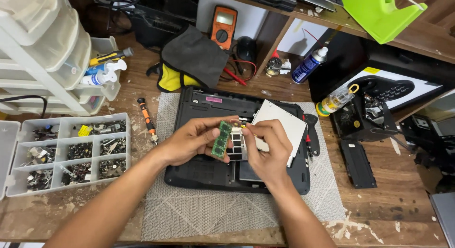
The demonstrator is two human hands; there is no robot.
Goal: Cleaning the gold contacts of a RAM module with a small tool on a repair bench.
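My left hand (192, 140) holds a small green memory module (221, 139) upright by its edge, above an overturned black laptop (199, 174) with its bottom bay uncovered. My right hand (266, 146) is pinched at the module's top corner, its fingertips touching it. A silver drive (284, 122) lies on the laptop just behind my right hand. The laptop rests on a grey woven mat (208, 212) on the wooden bench.
A clear parts box (71, 153) of screws sits left. An orange-handled screwdriver (147, 120) lies beside the mat. White drawers (47, 54), a multimeter (223, 26), a spray can (308, 65), a black fan unit (362, 120) and a battery (358, 163) surround the mat.
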